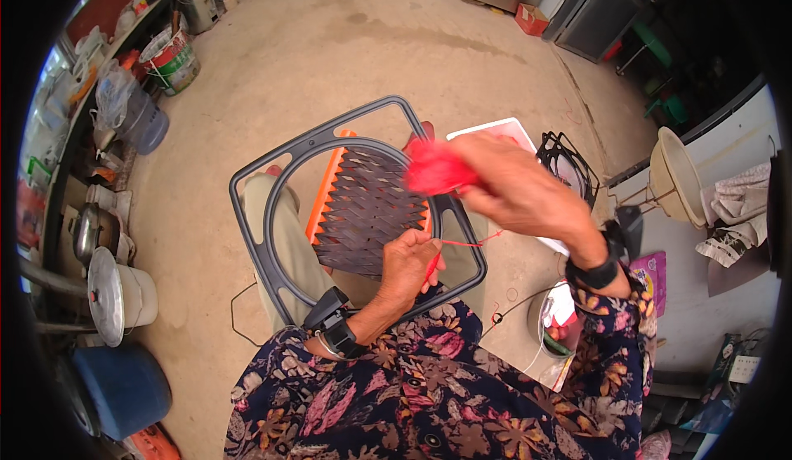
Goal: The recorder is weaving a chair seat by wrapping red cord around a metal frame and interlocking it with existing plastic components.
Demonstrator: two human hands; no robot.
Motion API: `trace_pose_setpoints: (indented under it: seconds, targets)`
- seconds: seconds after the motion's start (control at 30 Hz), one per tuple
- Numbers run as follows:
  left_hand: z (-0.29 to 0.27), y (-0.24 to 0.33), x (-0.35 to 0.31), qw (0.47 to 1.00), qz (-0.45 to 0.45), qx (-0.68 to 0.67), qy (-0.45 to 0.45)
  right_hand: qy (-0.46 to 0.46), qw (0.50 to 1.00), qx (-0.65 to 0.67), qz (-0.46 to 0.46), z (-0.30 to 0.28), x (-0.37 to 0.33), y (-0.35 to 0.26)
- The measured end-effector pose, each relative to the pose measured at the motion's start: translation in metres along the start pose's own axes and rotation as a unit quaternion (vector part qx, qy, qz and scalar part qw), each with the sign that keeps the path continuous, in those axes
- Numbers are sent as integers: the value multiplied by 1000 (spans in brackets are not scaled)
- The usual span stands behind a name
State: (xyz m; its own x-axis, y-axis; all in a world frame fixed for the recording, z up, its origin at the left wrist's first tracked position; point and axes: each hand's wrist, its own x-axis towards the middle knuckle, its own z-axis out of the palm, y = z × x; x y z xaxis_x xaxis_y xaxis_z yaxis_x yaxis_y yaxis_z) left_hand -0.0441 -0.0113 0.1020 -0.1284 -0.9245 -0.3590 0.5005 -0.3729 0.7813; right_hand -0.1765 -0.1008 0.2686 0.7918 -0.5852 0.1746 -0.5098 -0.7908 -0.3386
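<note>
A dark grey plastic frame [247,221], squarish with a round ring inside, rests tilted across my lap. Through its ring shows a panel of dark woven strips [363,200] with orange edges. My left hand [400,272] is closed at the ring's near right side, pinching a thin red cord [466,244]. Something slim and red also lies against its fingers, too small to name. Over the frame's right side, my right hand [524,181] is closed on a red bundle [437,167], smeared by motion. The cord's link to the bundle cannot be made out.
To the right are a white-rimmed tray [483,123], stacked black frames [582,150] and a pail [536,316] with red and green things. Leftward stand a paint bucket [173,64], a lidded pot [136,295] and a blue tub [124,386]. Loose red threads lie about the floor.
</note>
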Motion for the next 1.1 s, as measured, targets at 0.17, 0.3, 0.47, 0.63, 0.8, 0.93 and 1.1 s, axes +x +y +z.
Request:
trace_pose_setpoints:
  seconds: [0.17,0.3,0.47,0.63,0.8,0.93,1.1]
  targets:
    - [6,-2,-2,999,14,33,0,-103,959,-210,-159,97,51,0]
    - [2,-8,5,998,-29,61,13,-234,954,-128,-134,150,57,26]
    - [-5,-21,11,996,23,83,26,-364,922,-116,-59,163,73,33]
    - [-12,-23,18,995,21,85,47,-534,833,-142,-25,191,92,44]
    - [-25,-16,27,991,23,119,61,-327,944,-16,-45,180,97,48]
    - [-43,-8,41,989,32,104,102,-51,991,125,-18,111,73,18]
    - [-60,-3,51,986,44,101,123,-161,986,54,2,145,7,65]
